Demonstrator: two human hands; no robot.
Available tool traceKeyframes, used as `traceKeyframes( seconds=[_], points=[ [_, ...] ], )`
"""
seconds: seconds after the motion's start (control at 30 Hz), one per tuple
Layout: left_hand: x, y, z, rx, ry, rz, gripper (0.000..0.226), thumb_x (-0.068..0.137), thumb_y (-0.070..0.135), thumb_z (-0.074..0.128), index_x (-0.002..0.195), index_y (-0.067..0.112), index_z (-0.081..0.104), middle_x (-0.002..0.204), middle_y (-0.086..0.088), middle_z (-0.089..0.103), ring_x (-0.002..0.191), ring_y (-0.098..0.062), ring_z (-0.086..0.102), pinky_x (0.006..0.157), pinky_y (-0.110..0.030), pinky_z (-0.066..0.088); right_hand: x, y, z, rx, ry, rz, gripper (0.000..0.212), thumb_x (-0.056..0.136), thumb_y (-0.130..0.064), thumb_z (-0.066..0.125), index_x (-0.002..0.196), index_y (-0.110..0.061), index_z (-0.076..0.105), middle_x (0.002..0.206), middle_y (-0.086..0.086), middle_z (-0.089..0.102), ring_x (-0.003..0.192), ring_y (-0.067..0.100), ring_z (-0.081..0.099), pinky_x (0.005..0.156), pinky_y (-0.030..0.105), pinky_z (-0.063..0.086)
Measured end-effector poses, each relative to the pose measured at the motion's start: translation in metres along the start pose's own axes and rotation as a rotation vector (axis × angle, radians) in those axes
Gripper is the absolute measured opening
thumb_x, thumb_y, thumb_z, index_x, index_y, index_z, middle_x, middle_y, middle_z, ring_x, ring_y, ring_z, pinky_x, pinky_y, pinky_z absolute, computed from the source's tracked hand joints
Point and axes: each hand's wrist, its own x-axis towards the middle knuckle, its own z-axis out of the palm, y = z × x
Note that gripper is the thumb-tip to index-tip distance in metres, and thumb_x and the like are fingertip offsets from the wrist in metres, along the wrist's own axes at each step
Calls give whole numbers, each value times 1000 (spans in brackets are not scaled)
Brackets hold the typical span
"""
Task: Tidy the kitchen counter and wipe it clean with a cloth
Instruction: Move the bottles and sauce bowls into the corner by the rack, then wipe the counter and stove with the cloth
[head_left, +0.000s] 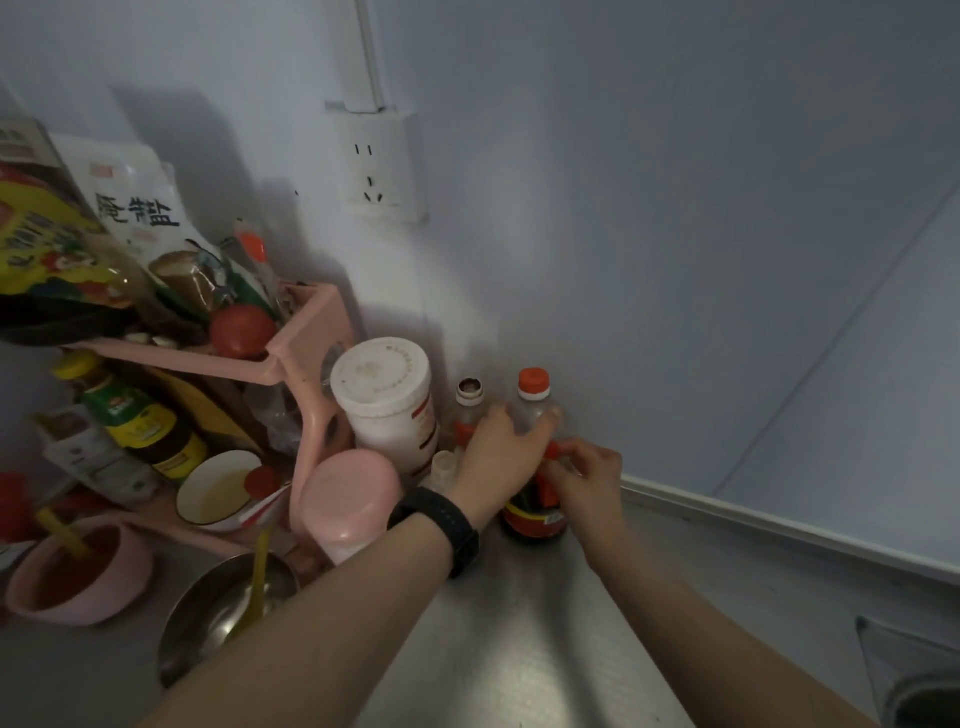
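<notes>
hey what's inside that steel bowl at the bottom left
A yellow spoon stands in the steel bowl, its handle leaning on the rim. The bottom looks shiny and mostly bare. The left forearm covers the bowl's right part, so anything there is hidden.

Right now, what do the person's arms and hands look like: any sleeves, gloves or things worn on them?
Both forearms are bare, with no sleeves or gloves in view. The left hand has a wide black band with a matte, textured strap around its wrist. The right hand and its wrist wear nothing visible.
</notes>
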Motion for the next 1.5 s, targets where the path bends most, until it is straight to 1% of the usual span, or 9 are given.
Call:
traceKeyframes(
  seconds=[0.17, 0.37, 0.67, 0.83, 0.93, 1.07, 1.23, 1.4, 1.5],
  points=[
    [-12, 1, -1, 13, -6, -4, 59, 81, 55, 56, 119, 10, 52, 122, -10, 60, 114, -25, 57, 100, -42, 45, -8, 0, 6, -33, 82, 42, 35, 81, -12, 69, 110, -11, 49, 117, 3, 31, 109, 23, 50, 100, 41, 45],
    [-30, 12, -24, -16, 15, 36, 44, 90, 34, 56, 125, 9, 49, 125, -6, 58, 118, -22, 54, 94, -27, 42, -27, -16, 14, -43, 181, -27, 68, 70, -30, 54, 131, -2, 44, 138, 16, 28, 117, 27, 43, 105, 34, 37],
    [-85, 15, -70, -90, 116, 55, 5, 94, 21, 54, 89, 24, 53, 99, 0, 62, 99, -16, 58, 93, -33, 46, -70, -40, 22, -53, 162, -100, 44, 83, -1, 56, 127, -1, 48, 136, 18, 31, 121, 33, 43, 109, 38, 35],
    [-133, 2, -101, -146, 156, 34, 25, 94, 19, 54, 118, 13, 53, 98, 4, 56, 102, -15, 56, 90, -26, 44, -114, -52, 27, -60, 86, -154, 40, 83, -4, 56, 122, -3, 50, 127, 16, 41, 116, 35, 48, 105, 48, 38],
    [-165, -10, -128, -94, 191, 15, 22, 95, 19, 52, 117, 15, 53, 96, 10, 53, 101, -10, 51, 79, -14, 40, -150, -67, 38, -61, 28, -190, 33, 89, -13, 57, 121, -5, 53, 126, 14, 46, 116, 29, 49, 104, 39, 38],
    [-224, -29, -168, -110, 278, -31, 35, 94, 23, 53, 126, 11, 51, 120, -8, 59, 112, -25, 57, 97, -37, 47, -208, -73, 69, -48, -44, -217, 41, 89, -13, 53, 129, -7, 48, 134, 14, 41, 119, 27, 47, 107, 38, 37],
    [-308, -49, -215, -51, 312, -17, 27, 95, 26, 50, 119, 14, 55, 106, 1, 60, 95, -13, 54, 82, -26, 41, -280, -61, 120, -6, -129, -170, 44, 87, -7, 53, 131, -8, 46, 139, 17, 41, 118, 30, 48, 90, 28, 39],
    [-338, -55, -224, -75, 315, -5, 24, 95, 23, 51, 74, 33, 45, 76, 14, 51, 83, -13, 54, 77, -28, 47, -330, -53, 119, 15, -123, -172, 41, 89, -4, 53, 130, -6, 47, 137, 16, 35, 114, 25, 48, 89, 31, 42],
    [-347, -50, -213, -62, 288, 31, 5, 93, 25, 52, 89, 27, 53, 87, 8, 60, 88, -16, 59, 83, -32, 49, -343, -51, 89, -21, -64, -160, 38, 89, -2, 53, 127, -3, 49, 133, 15, 34, 113, 27, 49, 87, 18, 35]
  ],
)
